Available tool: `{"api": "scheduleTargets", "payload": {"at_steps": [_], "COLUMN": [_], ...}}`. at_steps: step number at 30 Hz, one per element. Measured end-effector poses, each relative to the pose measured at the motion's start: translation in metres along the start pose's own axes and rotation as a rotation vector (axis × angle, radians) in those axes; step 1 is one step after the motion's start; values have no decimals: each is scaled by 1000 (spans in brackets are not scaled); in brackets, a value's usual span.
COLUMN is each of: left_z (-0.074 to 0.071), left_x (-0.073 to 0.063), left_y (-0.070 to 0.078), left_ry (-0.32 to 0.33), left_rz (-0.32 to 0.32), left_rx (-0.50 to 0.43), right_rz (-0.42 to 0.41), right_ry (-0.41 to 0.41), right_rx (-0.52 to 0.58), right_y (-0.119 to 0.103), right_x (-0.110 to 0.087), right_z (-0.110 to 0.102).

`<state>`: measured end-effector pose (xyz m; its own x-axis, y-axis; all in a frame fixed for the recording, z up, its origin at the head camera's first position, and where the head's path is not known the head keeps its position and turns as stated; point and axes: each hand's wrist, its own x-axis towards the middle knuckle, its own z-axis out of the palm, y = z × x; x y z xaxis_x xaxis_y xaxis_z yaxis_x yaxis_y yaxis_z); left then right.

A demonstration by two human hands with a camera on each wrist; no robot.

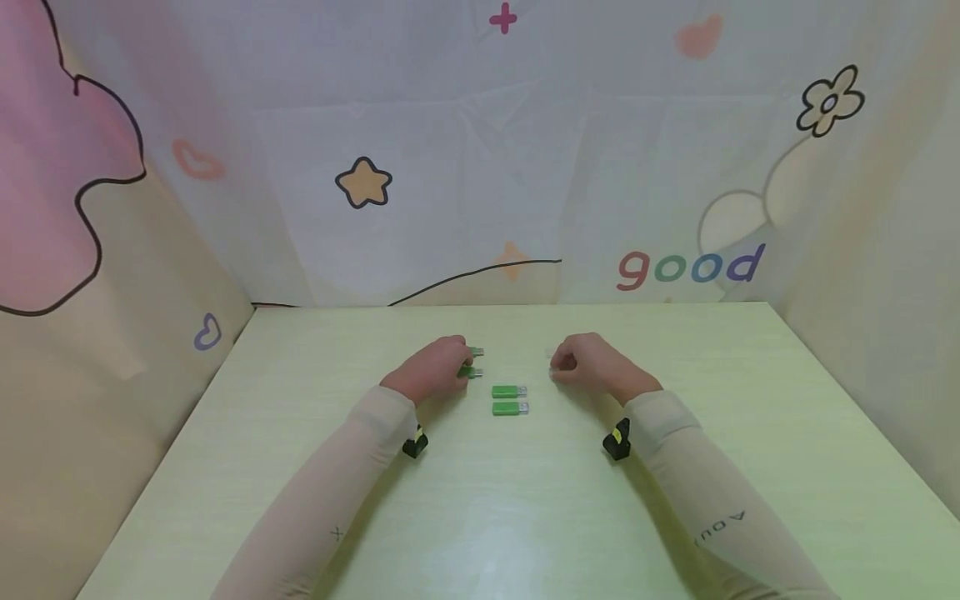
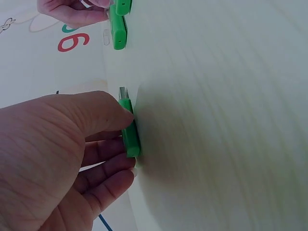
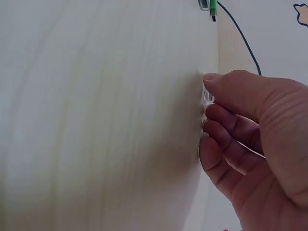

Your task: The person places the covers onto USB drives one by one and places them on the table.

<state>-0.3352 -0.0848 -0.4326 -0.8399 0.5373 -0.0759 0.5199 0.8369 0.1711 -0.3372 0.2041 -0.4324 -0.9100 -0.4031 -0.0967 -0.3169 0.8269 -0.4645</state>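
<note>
My left hand [image 1: 433, 368] is low over the table, thumb and fingers pinching a green USB stick [image 2: 131, 132] whose bare metal plug points right in the head view. Just beyond it, a second green stick [image 1: 477, 352] is partly hidden by the fingers. Two more green USB sticks, a farther one [image 1: 506, 392] and a nearer one [image 1: 506, 408], lie parallel between the hands. Across from the left hand, my right hand [image 1: 594, 367] pinches a small clear cap [image 3: 208, 94] at the tabletop. Another clear cap [image 1: 550, 352] lies close to the right fingertips.
The pale wooden table [image 1: 510, 517] ends at a printed cloth [image 1: 465, 183] hanging behind it, with more cloth at both sides. Black wrist cameras, one on the left wrist [image 1: 416, 442] and one on the right wrist [image 1: 617, 441], hang below the sleeves.
</note>
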Motion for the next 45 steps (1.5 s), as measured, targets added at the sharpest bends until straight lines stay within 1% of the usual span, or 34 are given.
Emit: {"api": "scheduleTargets", "payload": {"at_steps": [3,9,17,22,26,32,37,40,45], "left_z": [0,-1,-5,-4,-2,-1,-4,-5,-6], "left_x": [-1,-2,-4,-3,-3,-6,-13,-16,-23], "left_y": [-1,-1,-2,-3,-5,-6,-6,-5,-4], "left_ry": [9,7,-30,-61,-74,-62,-39,-21,17], "left_rz": [0,-3,-1,-6,4,24,17,22,56], "left_rx": [-5,-30,-35,-55,-62,-45,-38,-46,-74], "right_rz": [5,46,55,52,59,52,10,-15,-50], "right_ry": [-7,-20,-43,-58,-60,-33,2,23,51], "right_rx": [-8,-38,-64,-86,-80,-45,-24,-8,45], "right_y": [0,1,-1,-3,-2,-4,-5,-6,-8], "right_x": [0,0,-1,-1,-2,-7,-14,-18,-24], "right_z": [0,0,-3,-3,-3,-3,-6,-8,-8]}}
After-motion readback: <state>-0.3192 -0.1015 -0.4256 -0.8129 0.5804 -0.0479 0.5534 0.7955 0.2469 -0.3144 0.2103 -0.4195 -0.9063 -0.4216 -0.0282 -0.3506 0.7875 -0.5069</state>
